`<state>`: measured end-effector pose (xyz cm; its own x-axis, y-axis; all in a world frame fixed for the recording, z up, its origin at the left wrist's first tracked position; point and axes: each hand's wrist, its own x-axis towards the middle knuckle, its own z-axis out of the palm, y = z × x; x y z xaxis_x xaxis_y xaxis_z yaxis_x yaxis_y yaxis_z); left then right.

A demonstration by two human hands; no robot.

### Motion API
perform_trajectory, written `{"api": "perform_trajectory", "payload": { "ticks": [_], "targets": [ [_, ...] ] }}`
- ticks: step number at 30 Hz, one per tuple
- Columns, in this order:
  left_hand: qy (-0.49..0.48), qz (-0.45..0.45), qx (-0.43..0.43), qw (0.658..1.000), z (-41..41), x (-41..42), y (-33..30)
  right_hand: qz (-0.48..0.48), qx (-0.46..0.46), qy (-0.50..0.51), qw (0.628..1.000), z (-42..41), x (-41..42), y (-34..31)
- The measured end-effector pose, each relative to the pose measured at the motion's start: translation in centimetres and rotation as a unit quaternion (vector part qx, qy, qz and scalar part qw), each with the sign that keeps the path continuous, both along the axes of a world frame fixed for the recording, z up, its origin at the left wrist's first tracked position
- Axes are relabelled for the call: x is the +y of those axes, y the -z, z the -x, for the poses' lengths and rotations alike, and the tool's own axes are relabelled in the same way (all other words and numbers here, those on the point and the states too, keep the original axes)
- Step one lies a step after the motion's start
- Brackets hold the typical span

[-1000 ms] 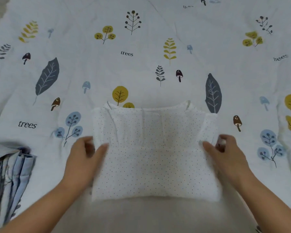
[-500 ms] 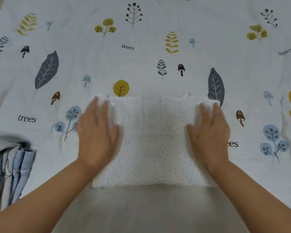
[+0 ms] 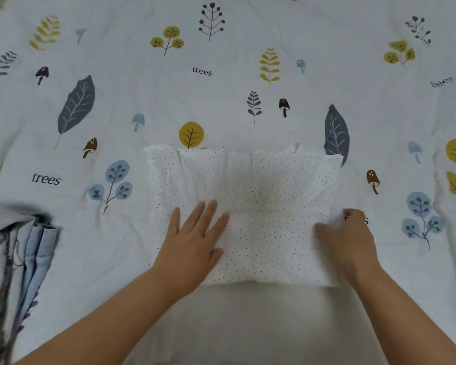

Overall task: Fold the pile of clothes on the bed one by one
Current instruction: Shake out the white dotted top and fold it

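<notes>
Lying nearest the camera, a plain pale strip (image 3: 248,325) runs along the bottom edge between the two bare forearms. Just beyond it, the white dotted garment (image 3: 261,185) sits folded into a rough rectangle on the bed, its lower edge touching that strip. The left hand (image 3: 195,241) rests flat on the garment's lower left part, fingers straight and spread, palm down. The right hand (image 3: 348,241) is at the garment's lower right edge; it is blurred, its fingers seem bent over the fabric's side, and whether it pinches the cloth or only touches it cannot be told.

At the left edge of the view, well apart from the garment, lies a stack of folded clothes (image 3: 13,272) in blue, grey and white, partly cut off by the frame.

Everything rests on the bedspread (image 3: 116,259), pale blue-white and printed with leaves, mushrooms, small trees and the word "trees". A yellow round tree print (image 3: 191,134) shows just beyond the garment's far edge, partly covered by it, and a dark grey leaf print (image 3: 337,134) stands just beside its far right corner. Farther on, the spread stretches wrinkled towards the top of the view
</notes>
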<state>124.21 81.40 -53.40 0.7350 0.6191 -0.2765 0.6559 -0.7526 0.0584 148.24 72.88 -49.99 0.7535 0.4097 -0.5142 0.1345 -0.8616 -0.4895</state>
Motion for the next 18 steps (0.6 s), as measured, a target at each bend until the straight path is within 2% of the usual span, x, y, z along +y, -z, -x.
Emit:
{"api": "perform_trajectory", "payload": {
  "ticks": [3,6,11,13,14,16,18],
  "targets": [
    [-0.013,0.048,-0.008,0.999,0.3,0.5,-0.5,-0.015,0.102,-0.001,0.995,-0.4,0.1,-1.1],
    [-0.074,0.114,-0.102,0.985,0.3,1.0,-1.8,-0.029,0.096,-0.041,0.994,0.5,0.9,-3.0],
    [-0.245,0.225,-0.284,0.899,0.9,3.3,-5.7,-0.145,0.054,-0.128,0.98,5.6,3.5,-7.1],
    [-0.296,0.264,-0.341,0.852,1.1,4.7,-7.3,-0.183,0.038,-0.173,0.967,8.8,4.6,-8.0],
    [-0.325,0.296,-0.377,0.815,1.2,5.4,-7.7,-0.191,0.031,-0.197,0.961,10.4,5.2,-8.0],
    [-0.412,0.371,-0.428,0.714,1.4,6.9,-7.6,-0.184,0.034,-0.238,0.953,13.8,6.0,-7.2],
    [-0.509,0.425,-0.413,0.624,1.7,8.2,-6.5,-0.152,0.075,-0.277,0.946,16.5,6.4,-5.9]
  ]
}}
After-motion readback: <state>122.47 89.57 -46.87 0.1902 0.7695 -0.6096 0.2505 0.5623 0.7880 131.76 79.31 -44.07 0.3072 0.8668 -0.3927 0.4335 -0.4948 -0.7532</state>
